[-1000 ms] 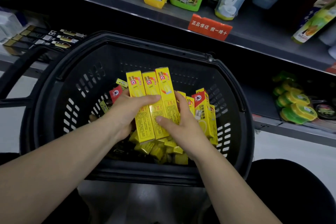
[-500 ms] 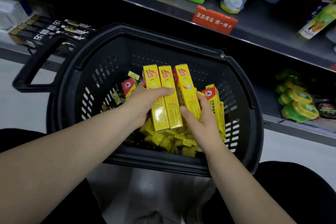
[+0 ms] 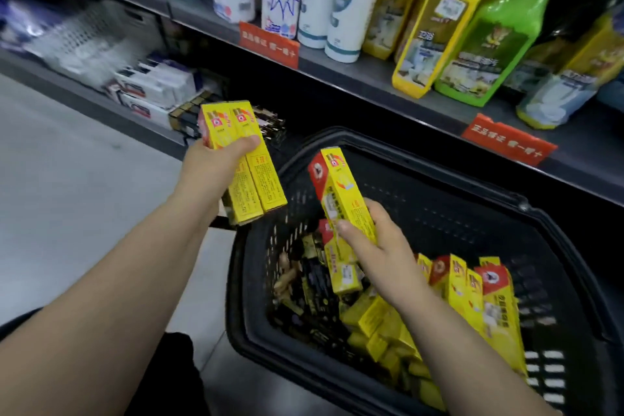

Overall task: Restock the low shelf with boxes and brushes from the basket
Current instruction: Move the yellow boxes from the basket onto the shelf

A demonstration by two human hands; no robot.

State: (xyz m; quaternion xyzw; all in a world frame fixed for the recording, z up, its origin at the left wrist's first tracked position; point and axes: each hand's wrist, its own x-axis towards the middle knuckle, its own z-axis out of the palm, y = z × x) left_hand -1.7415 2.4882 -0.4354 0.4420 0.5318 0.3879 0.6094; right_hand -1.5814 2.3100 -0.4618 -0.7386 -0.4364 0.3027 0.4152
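**Boxes in hand, bound for the low shelf**

The low shelf (image 3: 84, 101) runs along the left, beneath a higher shelf of bottles and pouches (image 3: 439, 30). White packs (image 3: 152, 88) and a row of dark packs (image 3: 270, 128) already lie on it. Blur makes it hard to say whether the dark ones are brushes. The basket (image 3: 422, 164) sits to the right of it, close to the person, heaped with yellow boxes (image 3: 472, 290) over some dark items.

The left hand (image 3: 209, 165) is out past the basket's left rim, near the shelf, its fingers wrapped round a pair of boxes (image 3: 256, 179) held side by side. The right hand (image 3: 381, 246) is above the basket's inside, thumb and fingers gripping one box (image 3: 341, 186), tilted with its red end up.

The step in hand looks like the carry from basket to shelf. Next, the left hand's pair likely needs a free gap beside the dark packs, set down squarely so neither box tips, with the right hand's box following
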